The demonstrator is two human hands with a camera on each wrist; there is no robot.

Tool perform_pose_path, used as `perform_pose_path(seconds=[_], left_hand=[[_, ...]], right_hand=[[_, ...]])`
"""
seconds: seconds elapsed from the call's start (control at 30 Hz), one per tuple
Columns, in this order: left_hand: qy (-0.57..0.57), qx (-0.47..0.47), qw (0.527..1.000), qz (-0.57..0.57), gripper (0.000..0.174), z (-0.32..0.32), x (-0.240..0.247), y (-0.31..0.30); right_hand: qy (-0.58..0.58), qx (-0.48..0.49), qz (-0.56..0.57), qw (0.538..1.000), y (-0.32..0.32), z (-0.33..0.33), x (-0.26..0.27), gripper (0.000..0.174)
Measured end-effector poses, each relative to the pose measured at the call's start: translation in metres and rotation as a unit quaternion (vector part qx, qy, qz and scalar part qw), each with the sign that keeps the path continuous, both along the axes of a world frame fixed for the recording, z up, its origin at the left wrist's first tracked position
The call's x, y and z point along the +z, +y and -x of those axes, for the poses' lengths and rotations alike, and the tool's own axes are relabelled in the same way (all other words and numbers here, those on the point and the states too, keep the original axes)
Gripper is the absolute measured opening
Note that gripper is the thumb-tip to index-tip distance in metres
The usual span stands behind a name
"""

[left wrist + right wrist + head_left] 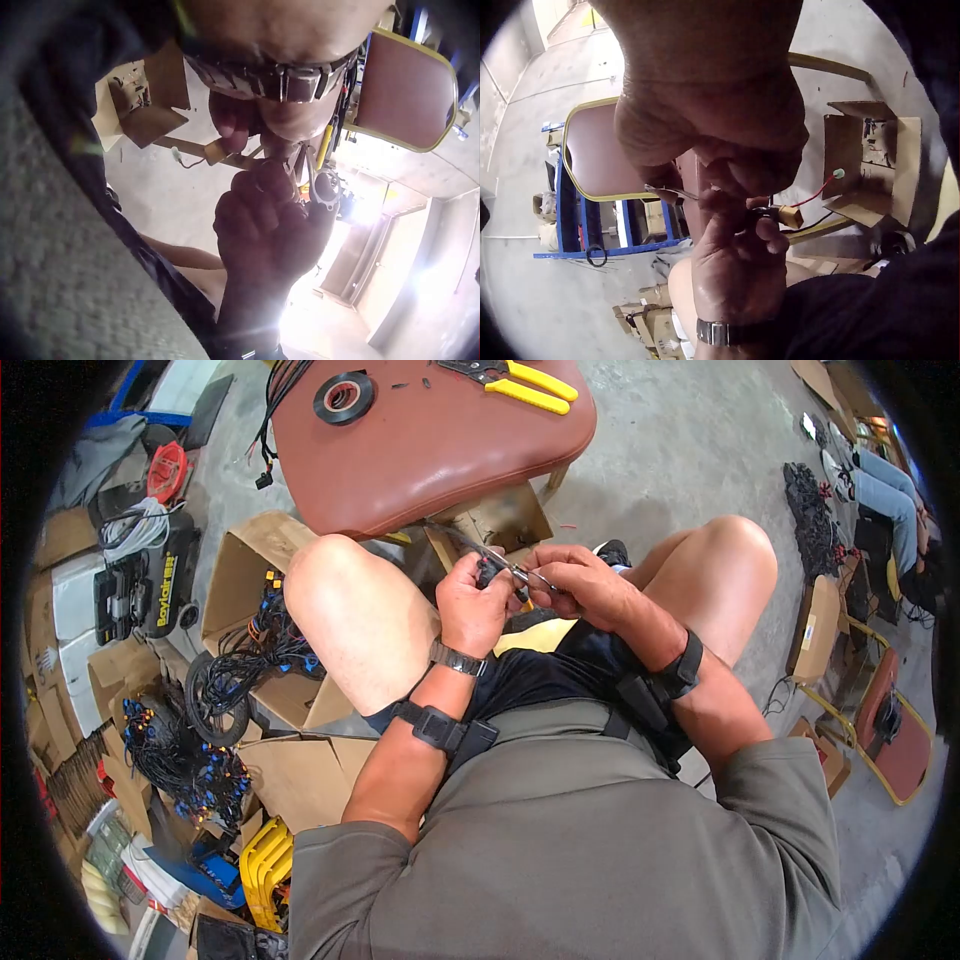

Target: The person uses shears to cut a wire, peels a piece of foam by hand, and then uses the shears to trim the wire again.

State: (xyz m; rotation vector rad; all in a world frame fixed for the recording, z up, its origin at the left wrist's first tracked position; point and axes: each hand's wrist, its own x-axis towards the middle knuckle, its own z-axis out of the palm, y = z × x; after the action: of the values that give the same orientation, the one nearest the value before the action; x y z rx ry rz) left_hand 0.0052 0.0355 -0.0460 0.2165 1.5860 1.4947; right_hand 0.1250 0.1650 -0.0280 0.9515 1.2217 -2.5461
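Note:
My left hand (474, 603), with a watch at its wrist, grips a yellow connector (790, 217) between its fingers. Out of the connector run a red wire (815, 193) ending in a small pale plug (838, 173) and a black wire (817, 225). My right hand (585, 585) holds silver scissors (326, 189) by their ring handles, close against the left fingertips. In the head view both hands meet between the knees, just before the brown seat (430, 470). The fingers hide the spot where scissors and connector come together.
On the seat lie a roll of black tape (343, 398) and yellow-handled wire strippers (530, 385). Below stands an open cardboard box (845, 161). Boxes of wire harnesses (265, 650) crowd the left. A chair (895, 740) and another seated person (890, 500) are at the right.

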Motion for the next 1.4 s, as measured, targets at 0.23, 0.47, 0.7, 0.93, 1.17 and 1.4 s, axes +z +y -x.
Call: perform_pose_path(seconds=[0.23, 0.47, 0.7, 0.93, 1.17, 1.4], left_hand=[[0.014, -0.011, 1.0, 0.005, 0.021, 0.0002, -0.0063, -0.0018], [0.007, -0.002, 1.0, -0.005, 0.022, 0.0002, -0.007, -0.0018], [0.014, -0.001, 1.0, 0.0, 0.023, 0.0005, -0.0078, -0.0015], [0.005, 0.007, 1.0, -0.01, 0.022, 0.0013, -0.0082, -0.0011], [0.011, 0.012, 1.0, -0.004, 0.018, 0.0002, -0.0017, 0.001], [0.046, -0.011, 0.999, 0.02, 0.017, -0.0003, -0.0043, -0.0024]], right_hand=[[-0.001, 0.004, 0.009, 1.0, 0.0012, -0.0007, -0.0033, 0.021], [-0.005, 0.0, 0.016, 1.0, 0.0004, -0.0009, -0.0054, 0.022], [-0.006, 0.006, 0.003, 1.0, 0.0012, 0.0003, -0.0021, 0.021], [-0.01, 0.009, -0.003, 1.0, 0.0002, 0.0006, -0.003, 0.021], [-0.006, 0.005, 0.007, 1.0, 0.0012, 0.0008, -0.0023, 0.02], [-0.006, 0.004, 0.006, 1.0, -0.0015, 0.0002, -0.003, 0.021]])
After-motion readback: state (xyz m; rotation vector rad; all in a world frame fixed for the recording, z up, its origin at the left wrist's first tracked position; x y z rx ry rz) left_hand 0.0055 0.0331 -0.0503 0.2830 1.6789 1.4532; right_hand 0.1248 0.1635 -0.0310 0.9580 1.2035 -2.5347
